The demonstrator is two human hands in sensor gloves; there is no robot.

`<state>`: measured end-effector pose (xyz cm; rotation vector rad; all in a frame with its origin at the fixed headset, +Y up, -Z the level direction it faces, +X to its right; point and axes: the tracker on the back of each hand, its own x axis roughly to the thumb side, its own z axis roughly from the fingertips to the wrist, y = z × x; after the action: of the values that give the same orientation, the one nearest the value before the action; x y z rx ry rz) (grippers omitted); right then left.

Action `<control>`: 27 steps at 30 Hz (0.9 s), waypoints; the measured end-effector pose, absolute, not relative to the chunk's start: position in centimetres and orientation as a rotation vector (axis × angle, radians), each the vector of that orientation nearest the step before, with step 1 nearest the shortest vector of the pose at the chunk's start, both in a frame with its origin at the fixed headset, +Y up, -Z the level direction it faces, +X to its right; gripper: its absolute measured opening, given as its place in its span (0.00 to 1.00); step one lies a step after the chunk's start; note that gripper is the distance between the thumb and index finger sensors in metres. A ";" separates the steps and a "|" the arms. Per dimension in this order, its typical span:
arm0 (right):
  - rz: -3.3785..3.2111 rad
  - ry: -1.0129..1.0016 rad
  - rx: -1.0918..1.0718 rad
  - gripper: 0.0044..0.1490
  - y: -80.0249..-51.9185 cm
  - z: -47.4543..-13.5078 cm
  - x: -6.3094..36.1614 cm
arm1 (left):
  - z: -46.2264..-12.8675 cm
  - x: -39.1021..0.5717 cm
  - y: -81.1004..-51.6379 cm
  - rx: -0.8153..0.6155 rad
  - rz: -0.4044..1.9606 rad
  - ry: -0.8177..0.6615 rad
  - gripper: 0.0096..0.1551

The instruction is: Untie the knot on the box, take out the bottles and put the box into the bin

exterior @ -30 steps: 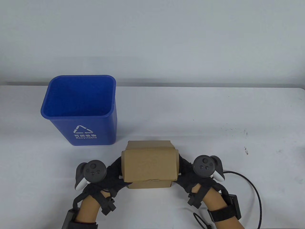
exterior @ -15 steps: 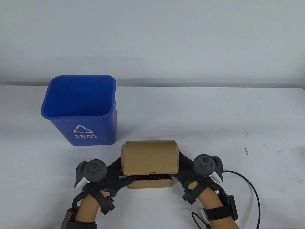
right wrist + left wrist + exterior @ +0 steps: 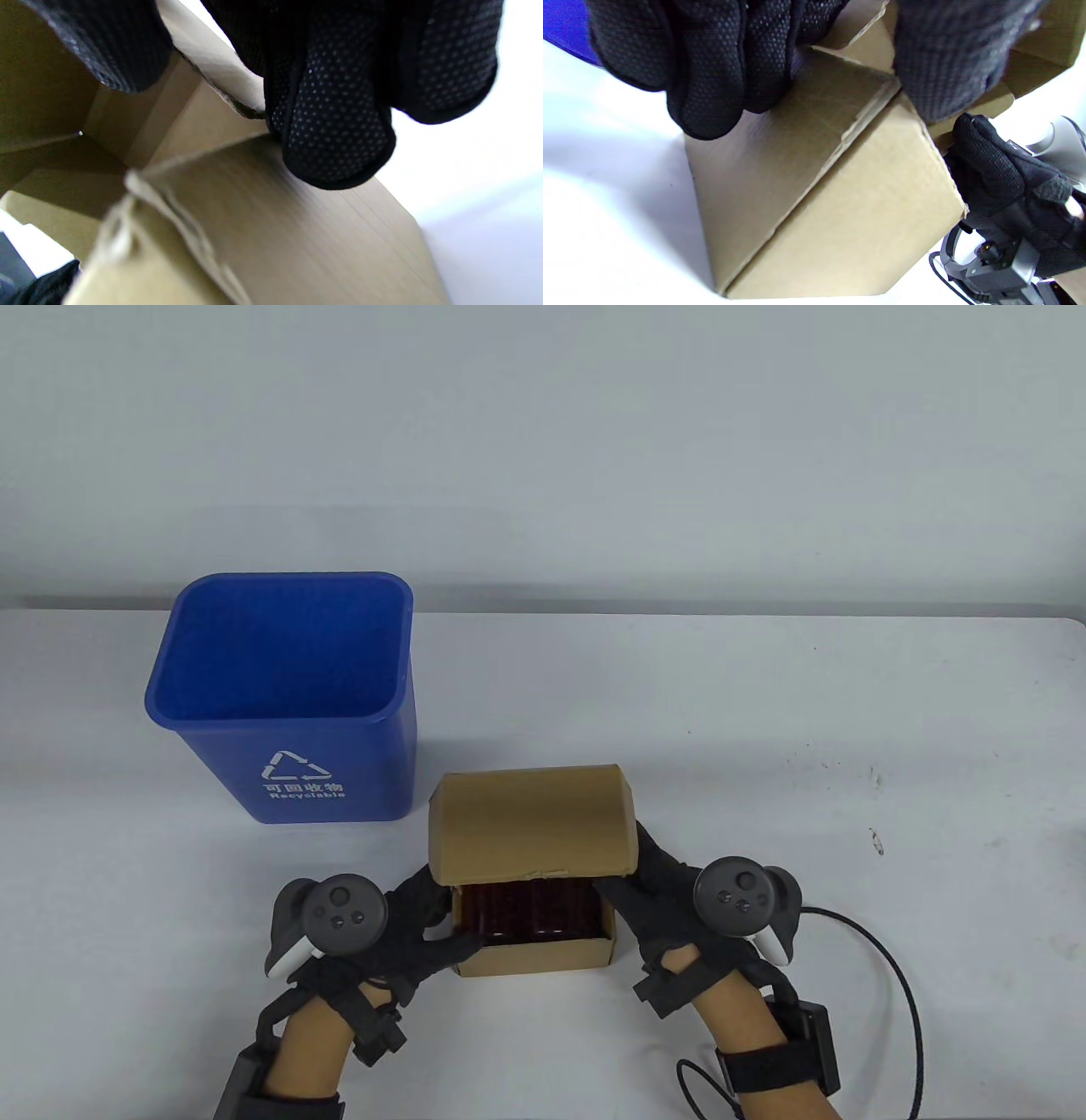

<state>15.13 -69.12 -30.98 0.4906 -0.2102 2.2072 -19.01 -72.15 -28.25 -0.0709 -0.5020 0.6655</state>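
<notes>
A brown cardboard box [image 3: 534,954] sits near the table's front edge, and its lid [image 3: 533,823] is raised and tipped back. Dark red bottles [image 3: 526,909] show in the gap under the lid. My left hand [image 3: 441,912] grips the box's left side, fingers [image 3: 704,84] on the side wall and thumb at the top edge. My right hand [image 3: 632,869] holds the lid's right end, thumb under it and fingers [image 3: 335,127] outside. The blue recycling bin [image 3: 288,704] stands open at the back left of the box.
A black cable [image 3: 899,967] curves over the table by my right wrist. A thin black cord loop [image 3: 700,1082] lies at the front edge. Small dark specks [image 3: 876,840] mark the white table on the right.
The lid has swung up and back from nearly closed, and the bottles inside have come into sight. Both hands stayed at the box's sides, the right one rising slightly with the lid.
</notes>
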 end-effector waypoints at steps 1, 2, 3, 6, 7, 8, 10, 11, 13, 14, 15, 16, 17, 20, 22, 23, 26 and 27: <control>2.198 -0.219 0.479 0.48 -68.9 -31.0 15.2 | -28.2 -19.0 -72.1 -0.071 0.665 -0.503 0.57; 2.192 -0.224 0.466 0.47 -68.7 -31.1 15.2 | -28.2 -18.9 -72.1 -0.071 0.664 -0.503 0.57; 2.191 -0.224 0.460 0.47 -68.5 -31.2 15.1 | -28.2 -18.9 -72.1 -0.070 0.662 -0.503 0.56; 2.174 -0.266 0.424 0.46 -67.8 -31.3 15.0 | -28.2 -18.9 -72.1 -0.068 0.659 -0.503 0.57; 2.177 -0.282 0.413 0.45 -67.5 -31.3 15.0 | -28.1 -18.9 -72.1 -0.067 0.657 -0.503 0.57; 2.185 -0.298 0.405 0.45 -67.3 -31.3 14.9 | -28.1 -18.9 -72.1 -0.066 0.657 -0.503 0.57; 2.207 -0.329 0.383 0.44 -66.9 -31.4 14.8 | -28.1 -18.9 -72.1 -0.066 0.658 -0.502 0.57; 2.211 -0.341 0.368 0.43 -66.6 -31.6 14.8 | -28.1 -18.9 -72.1 -0.066 0.657 -0.502 0.56; 2.207 -0.377 0.339 0.43 -66.1 -31.9 14.8 | -28.1 -18.9 -72.1 -0.067 0.658 -0.501 0.57; 2.202 -0.382 0.330 0.43 -65.8 -32.2 14.8 | -28.1 -18.9 -72.1 -0.069 0.660 -0.500 0.57; 2.196 -0.388 0.324 0.43 -65.7 -32.4 14.8 | -28.1 -18.9 -72.1 -0.070 0.662 -0.499 0.57; 2.187 -0.402 0.313 0.43 -65.4 -32.7 14.7 | -28.1 -19.0 -72.1 -0.070 0.662 -0.499 0.57; 2.182 -0.414 0.308 0.43 -65.2 -33.0 14.7 | -28.1 -19.0 -72.0 -0.070 0.662 -0.498 0.57; 2.169 -0.443 0.297 0.43 -64.5 -33.9 14.4 | -28.1 -19.0 -72.0 -0.068 0.655 -0.495 0.56; 2.172 -0.462 0.295 0.44 -64.1 -34.4 14.3 | -28.1 -19.1 -72.0 -0.068 0.652 -0.494 0.56; 2.172 -0.464 0.293 0.44 -63.9 -34.7 14.3 | -28.1 -19.1 -72.0 -0.068 0.652 -0.493 0.56; 2.189 -0.463 0.283 0.44 -63.4 -35.3 14.5 | -28.2 -19.1 -72.0 -0.069 0.653 -0.491 0.56; 2.199 -0.469 0.281 0.44 -63.3 -35.4 14.6 | -28.2 -19.1 -71.9 -0.070 0.652 -0.490 0.56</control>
<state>14.58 -63.28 -35.39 0.2814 -0.4689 2.1995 -19.11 -71.94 -28.16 -0.0699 -0.4898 0.6524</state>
